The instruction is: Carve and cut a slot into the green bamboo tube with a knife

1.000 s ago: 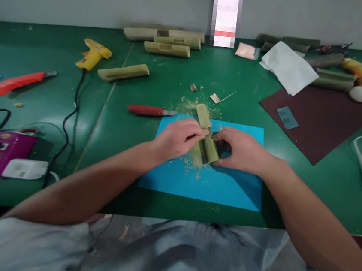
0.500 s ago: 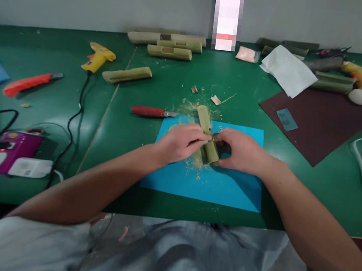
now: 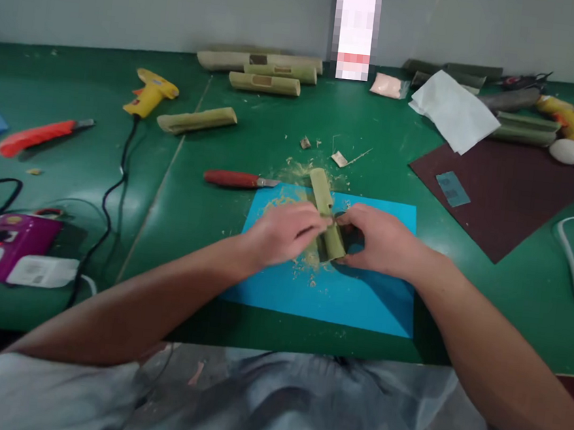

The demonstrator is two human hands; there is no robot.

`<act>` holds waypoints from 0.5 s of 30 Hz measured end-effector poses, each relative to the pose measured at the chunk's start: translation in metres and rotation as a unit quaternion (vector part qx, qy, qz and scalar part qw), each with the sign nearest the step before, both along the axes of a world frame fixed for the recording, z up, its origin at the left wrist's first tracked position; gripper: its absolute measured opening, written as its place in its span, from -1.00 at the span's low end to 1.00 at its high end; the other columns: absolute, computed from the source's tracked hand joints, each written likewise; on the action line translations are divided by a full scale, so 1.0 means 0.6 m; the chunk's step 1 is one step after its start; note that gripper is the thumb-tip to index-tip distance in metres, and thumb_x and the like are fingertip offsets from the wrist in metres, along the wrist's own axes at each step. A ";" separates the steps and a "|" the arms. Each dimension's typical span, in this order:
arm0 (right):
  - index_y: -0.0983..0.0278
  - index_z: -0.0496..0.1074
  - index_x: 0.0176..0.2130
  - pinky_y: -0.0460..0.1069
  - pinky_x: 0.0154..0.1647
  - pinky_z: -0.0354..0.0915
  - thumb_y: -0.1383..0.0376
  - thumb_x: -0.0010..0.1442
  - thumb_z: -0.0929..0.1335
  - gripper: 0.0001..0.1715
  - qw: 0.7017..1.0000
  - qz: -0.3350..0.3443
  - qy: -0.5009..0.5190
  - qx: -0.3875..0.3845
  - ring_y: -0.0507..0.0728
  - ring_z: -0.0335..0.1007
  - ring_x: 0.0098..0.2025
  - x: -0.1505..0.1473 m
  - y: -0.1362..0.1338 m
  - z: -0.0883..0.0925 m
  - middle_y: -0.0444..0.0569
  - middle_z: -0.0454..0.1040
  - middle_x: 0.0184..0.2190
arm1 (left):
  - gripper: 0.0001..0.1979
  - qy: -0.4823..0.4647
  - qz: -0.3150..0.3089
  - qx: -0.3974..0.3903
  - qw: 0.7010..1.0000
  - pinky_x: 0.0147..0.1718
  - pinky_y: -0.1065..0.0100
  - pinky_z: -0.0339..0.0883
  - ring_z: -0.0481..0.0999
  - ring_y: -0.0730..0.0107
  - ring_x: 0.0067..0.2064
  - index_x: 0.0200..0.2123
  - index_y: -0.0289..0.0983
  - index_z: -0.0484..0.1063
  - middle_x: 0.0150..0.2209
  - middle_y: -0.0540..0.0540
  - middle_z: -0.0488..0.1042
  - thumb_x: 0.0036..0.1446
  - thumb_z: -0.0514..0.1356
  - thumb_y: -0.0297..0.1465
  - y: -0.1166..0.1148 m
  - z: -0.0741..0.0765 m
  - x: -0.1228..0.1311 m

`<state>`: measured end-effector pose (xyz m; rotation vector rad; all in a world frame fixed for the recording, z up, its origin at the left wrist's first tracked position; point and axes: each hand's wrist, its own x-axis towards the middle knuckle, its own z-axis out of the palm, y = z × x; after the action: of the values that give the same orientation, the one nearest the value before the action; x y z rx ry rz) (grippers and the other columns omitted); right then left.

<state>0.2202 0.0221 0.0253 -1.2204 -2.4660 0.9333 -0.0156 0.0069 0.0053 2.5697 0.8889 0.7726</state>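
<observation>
Green table [image 3: 265,127] before a grey wall [image 3: 135,1]: near its middle, a pale-green bamboo tube [image 3: 321,186] lies over a blue rectangular sheet [image 3: 354,304], right hand [image 3: 384,242] fingers holding its right side, left hand [image 3: 285,232] fingers pinched narrow over it, contents hidden; farther left, a red-handled metal knife [image 3: 232,179]

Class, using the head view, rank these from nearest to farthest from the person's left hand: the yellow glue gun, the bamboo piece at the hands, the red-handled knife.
Nearest first from the left hand:
1. Bamboo piece: right at its fingertips, over the blue sheet.
2. Red-handled knife: just beyond and to the left.
3. Yellow glue gun: farther back and farther left.
</observation>
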 end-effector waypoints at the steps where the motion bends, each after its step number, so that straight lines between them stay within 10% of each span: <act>1: 0.21 0.47 -0.14 -0.02 -0.28 0.15 0.20 -0.05 0.55 -0.54 1.000 -0.001 -0.001 0.001 0.11 0.33 -0.23 0.000 0.000 0.000 -0.07 0.45 -0.22 | -0.75 -0.004 0.010 0.008 1.000 -0.27 0.39 0.42 0.58 0.35 -0.25 -0.17 -0.30 0.56 -0.28 -0.13 0.58 0.43 0.09 -0.37 0.000 0.000 0.000; 15: 0.21 0.48 -0.14 -0.01 -0.27 0.17 0.19 -0.05 0.56 -0.54 1.000 0.003 0.000 0.015 0.12 0.34 -0.21 0.001 -0.001 -0.003 -0.07 0.45 -0.21 | -0.72 0.014 -0.051 0.013 0.999 -0.26 0.35 0.45 0.58 0.32 -0.22 -0.09 -0.30 0.54 -0.23 -0.17 0.58 0.45 0.02 -0.39 0.003 0.002 0.002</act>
<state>0.2210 0.0218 0.0235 -1.2037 -2.4760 0.8938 -0.0143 0.0085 0.0067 2.6300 0.7551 0.7260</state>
